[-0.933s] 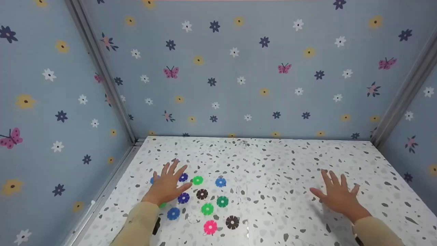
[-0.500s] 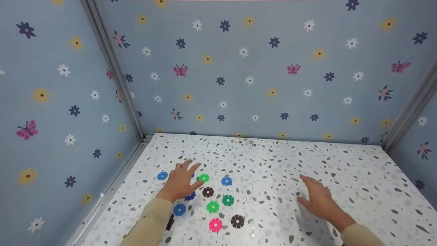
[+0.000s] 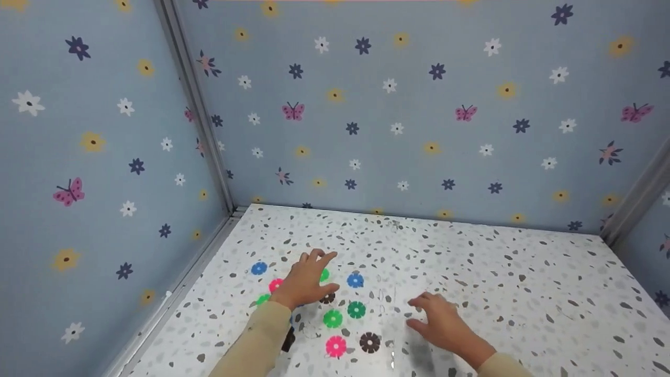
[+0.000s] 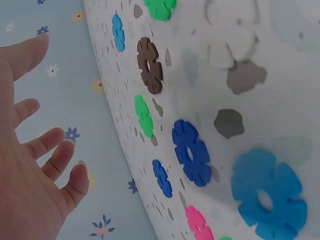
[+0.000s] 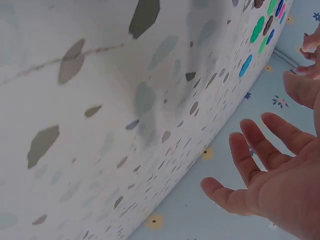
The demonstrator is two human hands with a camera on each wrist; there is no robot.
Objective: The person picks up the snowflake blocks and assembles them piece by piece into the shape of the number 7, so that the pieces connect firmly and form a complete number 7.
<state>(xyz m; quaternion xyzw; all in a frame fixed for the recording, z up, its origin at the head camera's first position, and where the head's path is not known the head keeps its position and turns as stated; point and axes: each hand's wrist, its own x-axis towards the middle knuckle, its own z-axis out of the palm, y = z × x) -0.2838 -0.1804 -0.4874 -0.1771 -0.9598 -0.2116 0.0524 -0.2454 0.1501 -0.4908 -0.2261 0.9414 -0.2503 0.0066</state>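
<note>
My left hand [image 3: 306, 280] hovers above the left group of notched plastic discs, fingers spread and slightly bent, holding nothing. Under and around it lie a blue disc [image 3: 259, 268], a light green disc [image 3: 333, 318], a dark green disc [image 3: 356, 309] and a pink disc [image 3: 336, 346]. A brown disc [image 3: 370, 342] is nearest the right hand's side. Some discs are partly hidden by the left hand and sleeve; the left wrist view shows a dark blue disc [image 4: 191, 153] there. My right hand [image 3: 439, 319] is over the tabletop, right of the discs, fingers loosely bent and holding nothing.
The speckled white tabletop [image 3: 502, 283] meets a blue flowered panel [image 3: 398, 104] at the back. Another flowered panel [image 3: 104, 173] stands on the left, with a metal post [image 3: 201, 104] at the corner. A faint clear or whitish disc [image 4: 230, 45] lies among the others.
My right hand has moved left toward the discs and its fingers have bent more. The left hand has shifted somewhat right over the discs. The head view has turned slightly left.
</note>
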